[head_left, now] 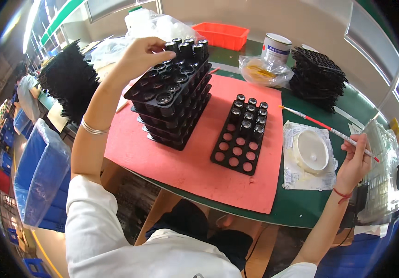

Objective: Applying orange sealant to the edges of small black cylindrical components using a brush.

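Here the left hand [137,55], in the upper left of the frame, pinches a small black cylindrical part [170,46] at the far corner of the top tray of a stack of black trays [171,104], fingers closed on its cap. The right hand [354,164], at the right edge, grips a thin red-and-white brush [329,129] near its tail, the tip pointing toward the centre. By the look of it, parts are being lifted out of the stack one at a time; a straight, upright pull seems wise. Centre frame, a single black tray [240,139] lies on a red mat [185,167], half filled, its empty round holes showing red. A shallow white dish [311,150] sits on crinkled paper on the green surface [301,204].
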`<state>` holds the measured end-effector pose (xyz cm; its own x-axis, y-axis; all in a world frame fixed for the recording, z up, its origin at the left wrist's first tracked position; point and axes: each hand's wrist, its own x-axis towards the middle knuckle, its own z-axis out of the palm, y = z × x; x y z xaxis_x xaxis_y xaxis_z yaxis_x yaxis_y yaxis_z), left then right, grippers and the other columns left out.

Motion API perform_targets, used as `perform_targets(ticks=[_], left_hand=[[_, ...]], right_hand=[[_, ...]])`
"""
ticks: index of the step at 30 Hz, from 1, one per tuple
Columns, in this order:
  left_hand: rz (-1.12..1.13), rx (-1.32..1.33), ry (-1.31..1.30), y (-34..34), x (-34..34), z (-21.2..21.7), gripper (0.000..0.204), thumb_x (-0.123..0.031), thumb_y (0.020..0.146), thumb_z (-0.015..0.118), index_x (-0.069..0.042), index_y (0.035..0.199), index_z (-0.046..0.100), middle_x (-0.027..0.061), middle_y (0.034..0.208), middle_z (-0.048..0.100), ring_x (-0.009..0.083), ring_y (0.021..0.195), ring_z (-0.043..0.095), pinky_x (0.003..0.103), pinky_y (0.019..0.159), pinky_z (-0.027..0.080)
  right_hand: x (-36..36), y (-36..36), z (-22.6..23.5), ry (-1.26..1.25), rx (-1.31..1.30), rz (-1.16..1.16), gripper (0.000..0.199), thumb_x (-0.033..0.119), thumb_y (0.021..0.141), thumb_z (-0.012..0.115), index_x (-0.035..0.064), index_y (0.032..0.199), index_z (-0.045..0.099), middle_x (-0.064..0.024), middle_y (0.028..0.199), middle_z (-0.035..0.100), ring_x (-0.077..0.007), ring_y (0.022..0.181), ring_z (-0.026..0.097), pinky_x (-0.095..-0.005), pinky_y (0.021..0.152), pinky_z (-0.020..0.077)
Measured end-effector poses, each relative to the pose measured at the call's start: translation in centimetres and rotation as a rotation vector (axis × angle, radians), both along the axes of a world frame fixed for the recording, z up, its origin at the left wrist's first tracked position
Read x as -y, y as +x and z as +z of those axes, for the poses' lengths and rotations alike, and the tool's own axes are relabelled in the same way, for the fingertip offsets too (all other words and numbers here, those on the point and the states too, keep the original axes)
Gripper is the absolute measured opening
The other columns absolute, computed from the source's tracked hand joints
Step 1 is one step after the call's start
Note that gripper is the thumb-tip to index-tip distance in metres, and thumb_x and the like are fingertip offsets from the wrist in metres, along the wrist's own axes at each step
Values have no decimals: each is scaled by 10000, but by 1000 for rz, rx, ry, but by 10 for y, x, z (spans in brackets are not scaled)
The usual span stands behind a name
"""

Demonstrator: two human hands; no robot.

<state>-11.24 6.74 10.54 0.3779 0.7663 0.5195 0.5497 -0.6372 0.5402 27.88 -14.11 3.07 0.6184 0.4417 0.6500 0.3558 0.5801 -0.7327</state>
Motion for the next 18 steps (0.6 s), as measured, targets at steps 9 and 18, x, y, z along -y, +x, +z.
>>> perform_targets(ticks=[9, 18], left_hand=[[-61, -329, 88, 31, -5, 12, 343, -263, 658, 673, 37, 806, 598, 107, 675, 596, 140, 611, 549, 268, 602, 439], [102, -345, 244, 34, 21, 18, 326, -313, 661, 657, -1, 744, 608, 97, 658, 587, 185, 592, 547, 299, 565, 424]], right_hand=[[1, -2, 1, -67, 44, -61, 274, 236, 854, 478, -15, 771, 550, -49, 642, 542, -86, 546, 492, -189, 532, 396], [4, -2, 3, -36, 24, -117, 271, 227, 846, 491, -22, 775, 570, -53, 687, 559, -92, 540, 517, -199, 513, 417]])
